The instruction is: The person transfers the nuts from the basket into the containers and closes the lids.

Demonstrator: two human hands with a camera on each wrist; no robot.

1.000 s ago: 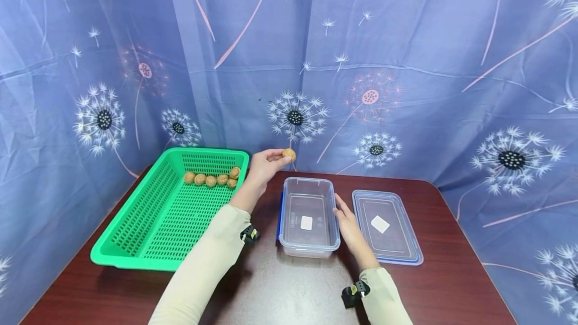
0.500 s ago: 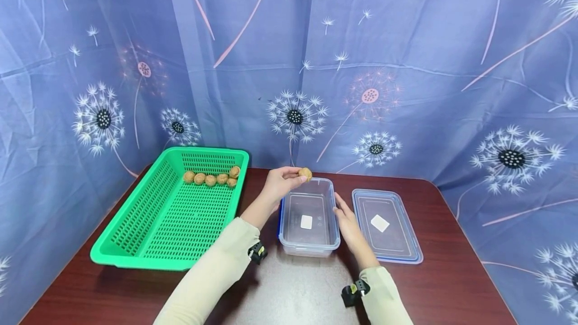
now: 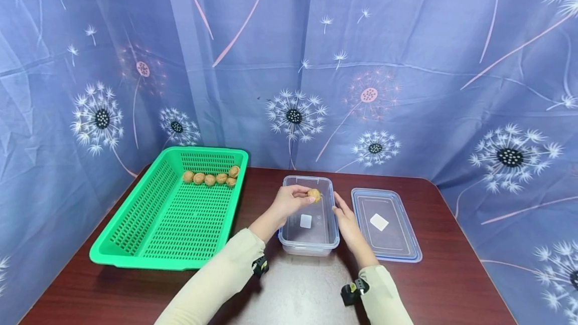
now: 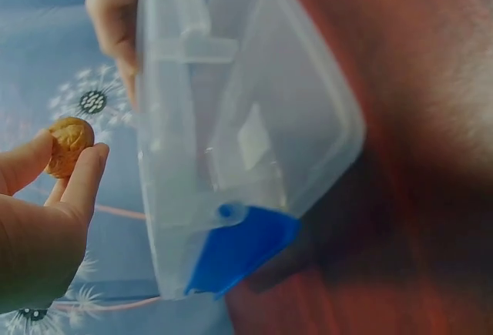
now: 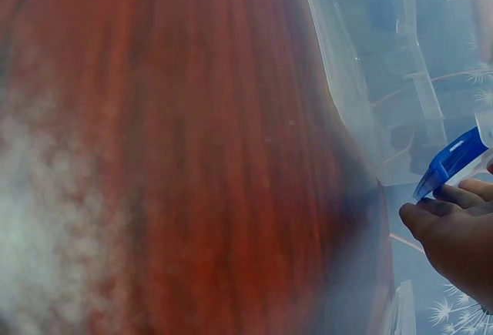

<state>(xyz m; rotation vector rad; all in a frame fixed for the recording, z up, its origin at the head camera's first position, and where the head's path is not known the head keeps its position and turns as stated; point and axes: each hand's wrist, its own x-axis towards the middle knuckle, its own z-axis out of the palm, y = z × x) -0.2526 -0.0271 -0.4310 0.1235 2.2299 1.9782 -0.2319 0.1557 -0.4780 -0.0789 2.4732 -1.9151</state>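
Note:
Between thumb and fingertips, my left hand pinches a walnut over the clear plastic food container. The left wrist view shows the walnut above the container's rim, apart from it, and a blue side latch hanging down. My right hand rests against the container's right side, its fingers extended along the wall. In the right wrist view its fingertips are at another blue latch. No walnuts show inside the container.
A green perforated basket stands at the left, with several walnuts along its far end. The clear lid with blue edging lies right of the container. Behind the dark red table hangs a blue dandelion-print curtain.
My left hand has carried the walnut rightward and down, from beyond the container's far left corner to over its opening. The right hand has stayed at the container's side.

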